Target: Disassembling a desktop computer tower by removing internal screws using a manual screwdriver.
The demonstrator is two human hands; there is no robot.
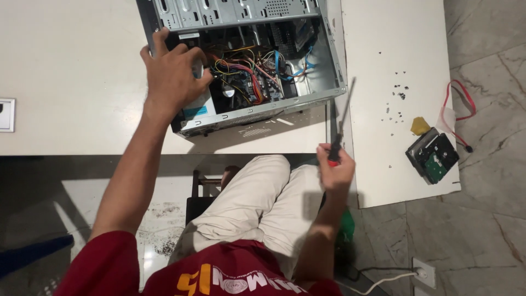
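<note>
On the white surface [66,66], the left hand [172,74] rests open-fingered on the open computer case [246,60]; the right hand [335,170], its grip clamped on a screwdriver [339,129], could jab the loose wires [246,74].

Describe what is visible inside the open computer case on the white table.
Inside the computer case: bundled coloured wires, a circuit board beneath them, and metal drive bays along the top. The left hand covers the left part, so what lies under it stays hidden.

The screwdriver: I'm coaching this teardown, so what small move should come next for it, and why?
Probably bring the screwdriver in the right hand over to the open computer case. Its tip points up, clear of the case, while the left hand already grips a part at the case's left end, beside the coloured wires.
</note>
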